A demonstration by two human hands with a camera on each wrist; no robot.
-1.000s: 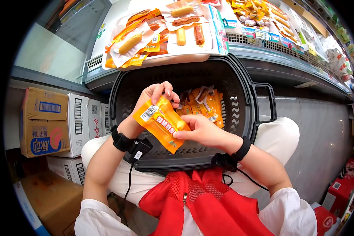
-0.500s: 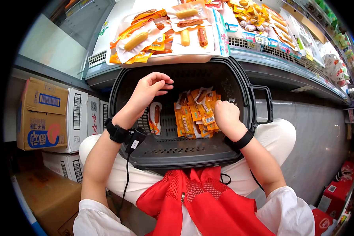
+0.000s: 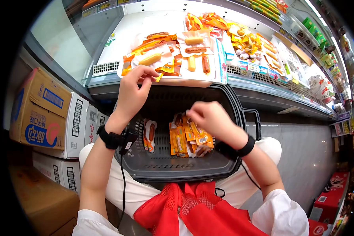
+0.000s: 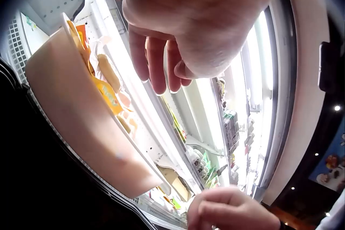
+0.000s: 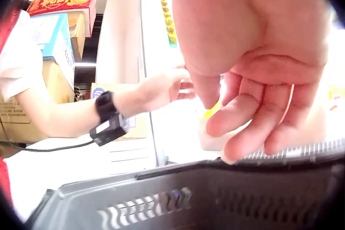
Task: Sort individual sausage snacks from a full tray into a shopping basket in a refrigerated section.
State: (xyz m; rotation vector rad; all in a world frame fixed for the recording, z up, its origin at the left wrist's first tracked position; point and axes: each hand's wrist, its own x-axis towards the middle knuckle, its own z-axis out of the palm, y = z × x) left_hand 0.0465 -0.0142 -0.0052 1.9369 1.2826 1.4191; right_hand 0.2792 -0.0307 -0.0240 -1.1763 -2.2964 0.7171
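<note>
My left hand [image 3: 133,92] is raised over the far rim of the black basket [image 3: 177,173], with its fingertips overlapping the front edge of the white tray [image 3: 177,82]. Its fingers are loosely bent and hold nothing. My right hand [image 3: 213,118] hovers over the basket's right half, its fingers relaxed, as the right wrist view shows, with nothing between them. Beneath it lies a pile of orange sausage packets [image 3: 183,139], partly hidden by this hand. A single packet with a brown sausage [image 3: 150,135] lies apart at the basket's left. On the tray are several packaged sausages [image 3: 150,59].
The tray stands on a refrigerated shelf [image 3: 271,84], with more packaged sausages [image 3: 246,39] to its right. Cardboard cartons [image 3: 41,110] are stacked at the left. The basket's handle [image 3: 252,122] sticks out at the right, and red boxes [image 3: 328,200] stand on the floor.
The orange packet both hands held has left them; the right hand went down to the basket's pile, then rose toward the middle. The left hand moved forward to the tray, and the view tilted up.
</note>
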